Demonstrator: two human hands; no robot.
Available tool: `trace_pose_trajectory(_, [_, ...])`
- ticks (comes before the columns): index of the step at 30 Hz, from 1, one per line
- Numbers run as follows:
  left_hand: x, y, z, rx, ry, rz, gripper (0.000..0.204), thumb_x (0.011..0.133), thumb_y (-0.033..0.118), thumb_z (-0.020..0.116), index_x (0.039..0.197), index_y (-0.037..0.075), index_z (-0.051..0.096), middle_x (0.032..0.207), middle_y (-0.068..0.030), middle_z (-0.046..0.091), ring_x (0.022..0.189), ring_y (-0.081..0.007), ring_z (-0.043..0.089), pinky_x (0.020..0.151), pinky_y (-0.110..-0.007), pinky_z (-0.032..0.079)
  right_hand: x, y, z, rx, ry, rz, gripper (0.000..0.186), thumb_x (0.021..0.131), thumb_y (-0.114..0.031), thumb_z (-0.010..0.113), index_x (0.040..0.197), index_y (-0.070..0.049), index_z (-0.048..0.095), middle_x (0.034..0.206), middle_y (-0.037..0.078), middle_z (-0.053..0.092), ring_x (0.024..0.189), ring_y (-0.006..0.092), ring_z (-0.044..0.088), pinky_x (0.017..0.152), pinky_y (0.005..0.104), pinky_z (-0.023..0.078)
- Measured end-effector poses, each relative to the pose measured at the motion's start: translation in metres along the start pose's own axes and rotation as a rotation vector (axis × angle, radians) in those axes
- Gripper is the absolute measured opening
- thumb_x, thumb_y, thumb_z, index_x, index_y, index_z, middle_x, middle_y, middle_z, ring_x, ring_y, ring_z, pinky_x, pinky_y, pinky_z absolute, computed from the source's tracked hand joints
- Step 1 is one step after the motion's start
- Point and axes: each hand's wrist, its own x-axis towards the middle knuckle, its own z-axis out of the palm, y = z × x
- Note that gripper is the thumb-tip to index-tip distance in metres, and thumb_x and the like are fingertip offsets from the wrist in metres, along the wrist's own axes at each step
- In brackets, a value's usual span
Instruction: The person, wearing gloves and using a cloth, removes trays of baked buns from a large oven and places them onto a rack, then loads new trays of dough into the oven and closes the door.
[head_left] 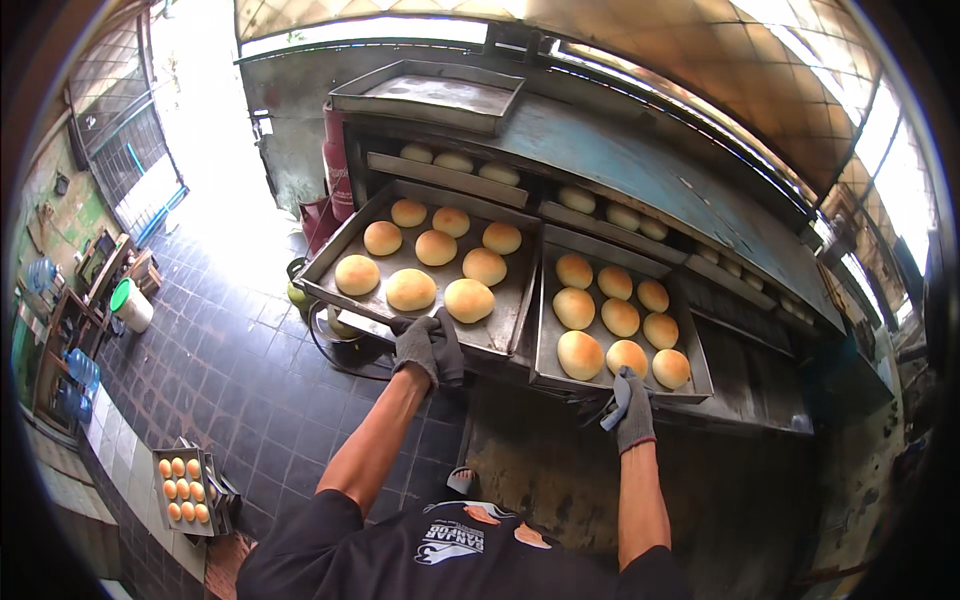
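My left hand (pixel 425 346), in a grey knitted glove with a dark pad, is closed on the front edge of a metal baking tray (pixel 514 292). Several golden buns (pixel 410 290) sit in it. Grey-gloved too, my right hand (pixel 630 412) grips the front edge of a second tray (pixel 695 352), a bluish-grey cloth or pad at its fingers. Rows of browned buns (pixel 620 318) fill that one. Both trays jut side by side from the front of a long oven (pixel 640 170). Inside, trays of paler buns (pixel 499 174) show behind them.
A shallow tray (pixel 440 96) rests on the oven's left end. Beside the oven stand a red gas cylinder (pixel 338 165) and a green one (pixel 298 290). Stacked trays of buns (pixel 181 490) stand low at left. Farther off are a lidded white bucket (pixel 131 306) and blue water jugs (pixel 82 370).
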Motion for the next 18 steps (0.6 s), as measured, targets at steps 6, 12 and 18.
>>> trace_pose_trajectory(6, [0.038,0.005,0.059,0.138,0.056,-0.003,0.020,0.082,0.016,0.076,0.088,-0.004,0.075,0.088,-0.0077,0.073,0.075,-0.0176,0.066,0.069,-0.032,0.053,0.064,-0.015,0.031,-0.029,0.060,0.034,0.014,0.098,-0.032,0.069,0.100,-0.018,0.064,0.068,-0.008,0.050,0.048,0.0069,0.047,0.041,0.0231,0.036])
trace_pose_trajectory(12, [0.124,0.013,0.111,0.250,0.109,0.133,0.019,0.084,0.015,0.072,0.087,-0.004,0.074,0.086,-0.0079,0.072,0.073,-0.0194,0.066,0.069,-0.035,0.051,0.145,-0.035,0.092,-0.004,-0.040,0.122,0.010,0.102,-0.024,0.065,0.098,-0.016,0.064,0.070,-0.006,0.055,0.052,0.0078,0.050,0.045,0.0245,0.038])
trace_pose_trajectory(18, [0.224,0.005,0.157,0.866,0.008,0.352,0.042,0.102,0.033,0.054,0.119,-0.003,0.068,0.113,-0.0149,0.073,0.102,-0.0228,0.067,0.090,-0.036,0.051,0.246,-0.041,0.144,-0.044,-0.231,0.075,0.012,0.104,-0.023,0.059,0.110,-0.012,0.060,0.091,0.000,0.054,0.076,0.0102,0.050,0.063,0.0252,0.038])
